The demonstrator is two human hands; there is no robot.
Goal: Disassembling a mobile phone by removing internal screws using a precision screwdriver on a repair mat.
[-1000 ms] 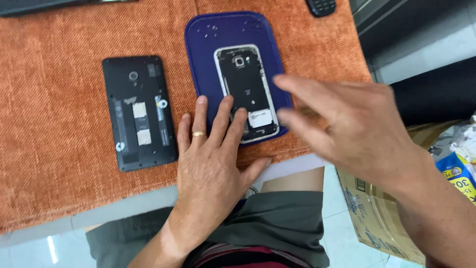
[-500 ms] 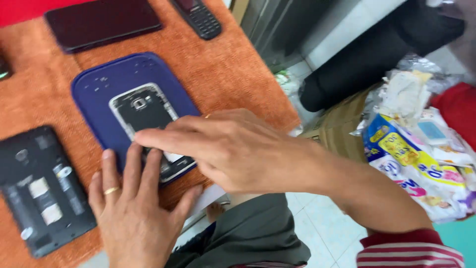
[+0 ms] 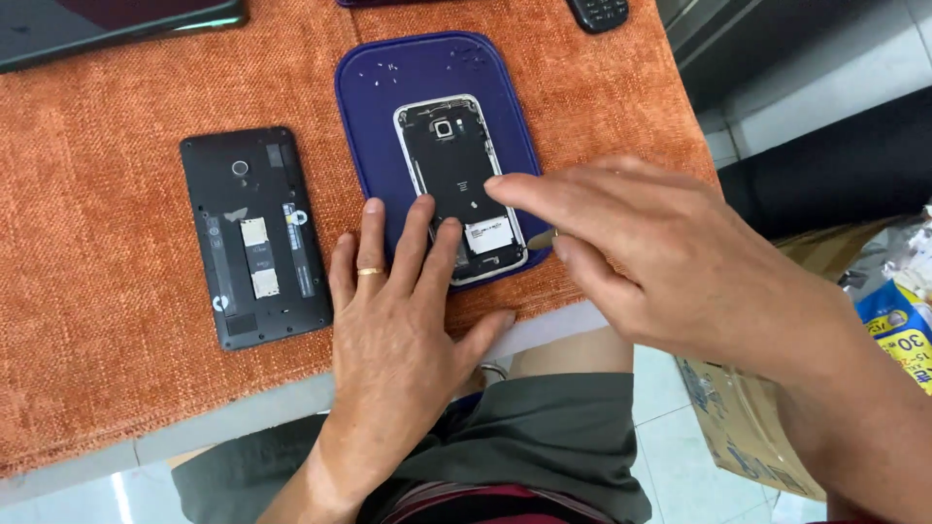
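A small opened phone (image 3: 451, 165) with its back cover off lies on a dark blue mat (image 3: 379, 87). My left hand (image 3: 398, 320), a ring on one finger, lies flat with its fingertips pressing the phone's lower left corner and the mat. My right hand (image 3: 660, 252) hovers over the mat's right side, fingers spread. Its index fingertip touches the phone's right edge and nothing shows in its grasp. A larger black phone (image 3: 254, 238), also with its back off, lies to the left of the mat.
Everything rests on an orange woven cloth (image 3: 97, 243) on a table. A dark flat device (image 3: 107, 19) and a keypad phone (image 3: 597, 12) lie at the far edge. A cardboard box (image 3: 738, 417) and a blue and yellow package (image 3: 898, 325) sit on the floor to the right.
My right hand has drawn back from over the small phone to its right edge. My left hand has kept its place on the phone's lower corner. The camera has swung back.
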